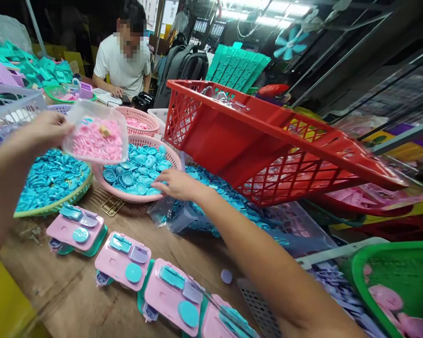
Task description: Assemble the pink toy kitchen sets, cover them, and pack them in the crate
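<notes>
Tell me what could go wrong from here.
The left hand grips a translucent plastic tub by one side, near the round pink plastic basket; if it tips, small pink pieces might spill among the round blue plastic pieces. The flat pale-purple disc lies by itself on the brown tabletop, near the right forearm, which could knock it away.

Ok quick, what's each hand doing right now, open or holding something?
Left hand: closed on the tub of pink pieces.
Right hand: at the blue discs; whether it grips one can't be told.
</notes>
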Motion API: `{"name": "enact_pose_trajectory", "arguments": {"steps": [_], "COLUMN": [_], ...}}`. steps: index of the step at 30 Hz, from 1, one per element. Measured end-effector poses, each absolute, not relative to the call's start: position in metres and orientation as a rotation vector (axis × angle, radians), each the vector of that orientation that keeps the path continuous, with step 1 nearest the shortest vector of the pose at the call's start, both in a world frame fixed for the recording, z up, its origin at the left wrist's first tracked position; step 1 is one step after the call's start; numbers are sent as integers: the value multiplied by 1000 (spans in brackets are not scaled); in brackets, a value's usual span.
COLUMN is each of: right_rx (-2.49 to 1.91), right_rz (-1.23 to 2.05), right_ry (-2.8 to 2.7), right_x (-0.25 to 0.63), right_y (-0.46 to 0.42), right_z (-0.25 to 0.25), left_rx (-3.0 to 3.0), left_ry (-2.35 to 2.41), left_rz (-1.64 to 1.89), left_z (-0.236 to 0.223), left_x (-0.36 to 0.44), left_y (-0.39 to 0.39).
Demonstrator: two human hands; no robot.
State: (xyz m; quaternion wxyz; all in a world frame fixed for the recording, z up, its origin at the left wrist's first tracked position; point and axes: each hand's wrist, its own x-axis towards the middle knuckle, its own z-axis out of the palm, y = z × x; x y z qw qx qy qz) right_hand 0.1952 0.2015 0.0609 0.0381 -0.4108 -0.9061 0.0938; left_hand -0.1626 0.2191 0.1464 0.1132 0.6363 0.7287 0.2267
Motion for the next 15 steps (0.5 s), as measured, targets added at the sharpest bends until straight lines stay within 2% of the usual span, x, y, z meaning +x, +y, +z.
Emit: {"name": "enact_pose_trajectory", "arguments": {"steps": [7, 11, 15], "right_rx": [-1266, -1280, -1284], "right_rz": [284, 298, 283], "right_ry": [-2992, -2941, -2935], "right_x": [171, 171, 170], "right_y": [181, 181, 181], "right_z": [56, 58, 58], "left_rx": [2081, 2220, 2301], "left_ry": [1960, 2011, 2165], "left_rz": [238, 40, 62], "left_z": [102, 102, 113], "left_x": [-103, -97, -91], "left_y": [229, 249, 290]}}
